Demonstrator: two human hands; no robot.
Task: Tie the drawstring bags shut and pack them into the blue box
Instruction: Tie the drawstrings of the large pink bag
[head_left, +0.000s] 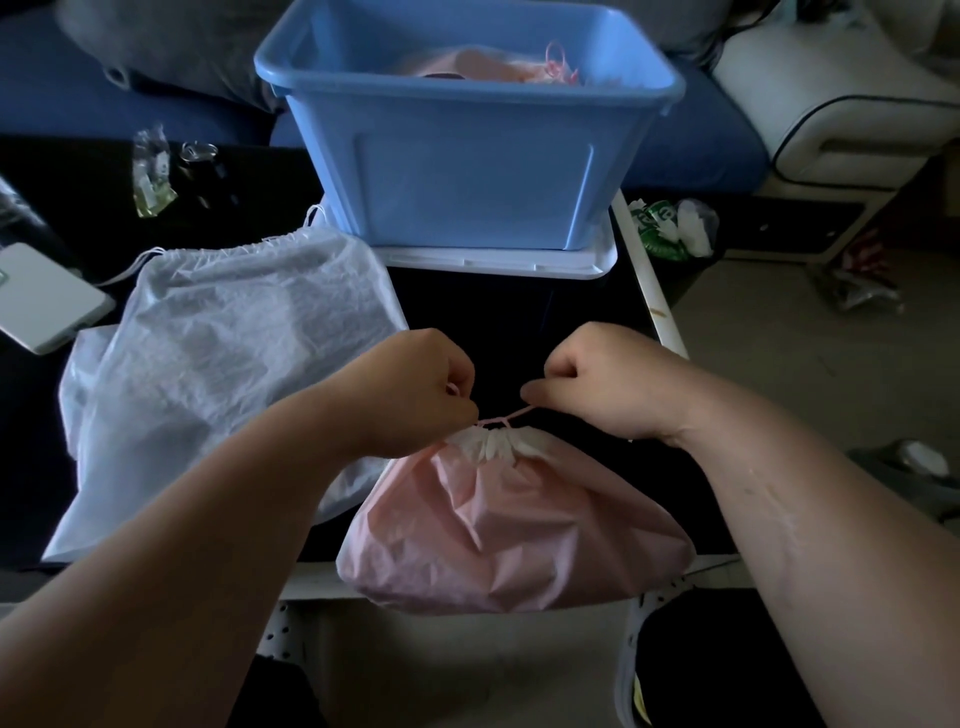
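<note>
Both hands, left (415, 395) and right (597, 384), pinch the pink cord (506, 415) above the pink bag (514, 525), which overhangs the surface's (519, 312) near edge. A hard tug could drag it off, or a loose knot may slip before it reaches the box (467, 171).

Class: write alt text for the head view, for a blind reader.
The left hand and right hand pinch a pink cord at the gathered neck of a pink bag. A white bag lies to its left; a blue box stands behind.
</note>
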